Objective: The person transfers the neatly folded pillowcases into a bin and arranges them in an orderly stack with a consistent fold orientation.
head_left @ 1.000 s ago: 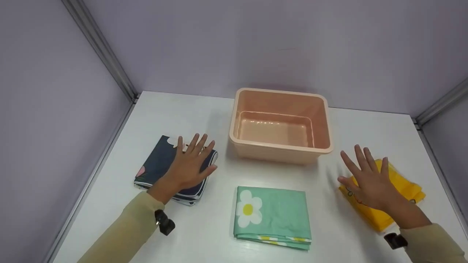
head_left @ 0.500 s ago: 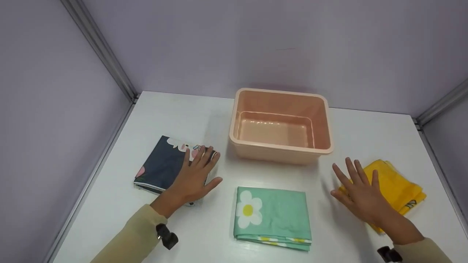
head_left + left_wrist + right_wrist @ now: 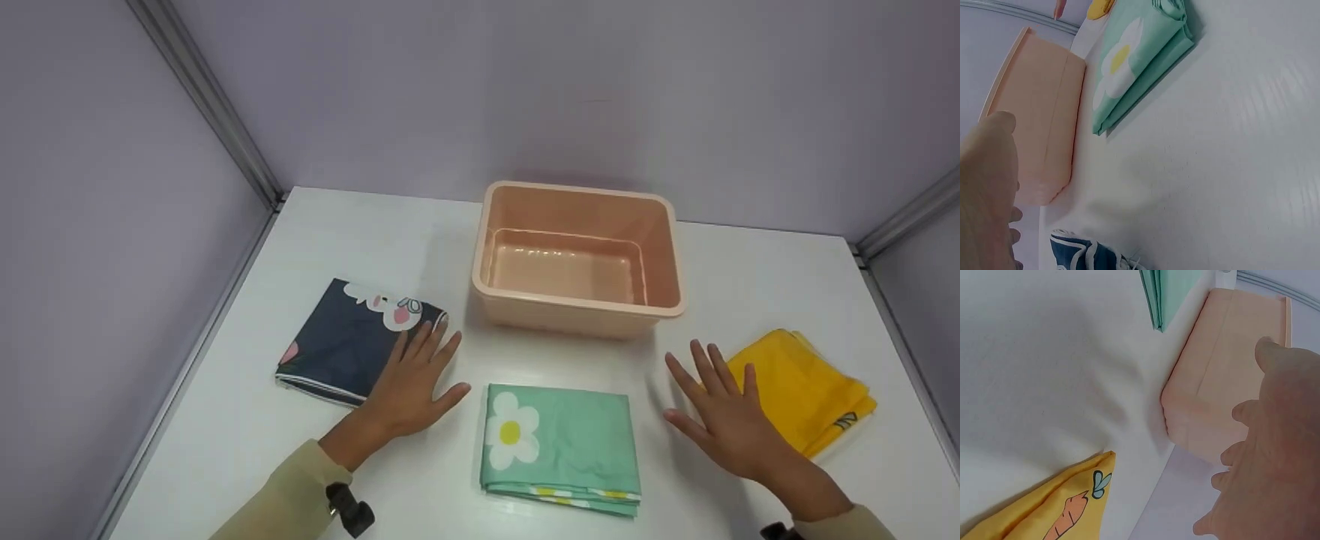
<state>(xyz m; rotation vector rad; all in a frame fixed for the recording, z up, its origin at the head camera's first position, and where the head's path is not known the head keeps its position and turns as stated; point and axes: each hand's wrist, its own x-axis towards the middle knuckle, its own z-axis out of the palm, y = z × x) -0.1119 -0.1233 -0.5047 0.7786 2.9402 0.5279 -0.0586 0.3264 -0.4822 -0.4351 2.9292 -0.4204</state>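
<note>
In the head view my left hand [image 3: 410, 388] is spread flat above the right edge of a folded navy cloth [image 3: 337, 345] with a white and pink print. My right hand [image 3: 731, 420], fingers spread, hovers beside a folded yellow cloth [image 3: 799, 386]; the right wrist view shows a carrot print on that yellow cloth [image 3: 1072, 509]. Between the hands lies a folded mint-green cloth [image 3: 574, 439] with a white daisy. Neither hand holds anything. Shadows under the right hand show it raised off the table.
A pink plastic bin [image 3: 577, 319] with nothing inside stands at the back middle of the white table [image 3: 360, 232]. Grey-lilac panels [image 3: 420, 97] wall the table at the back and on both sides, with metal strips at the corners.
Both hands have drawn back toward the person. The left has shifted right, off most of the navy cloth; the right has shifted left, off the yellow cloth. Cloths and bin stay put.
</note>
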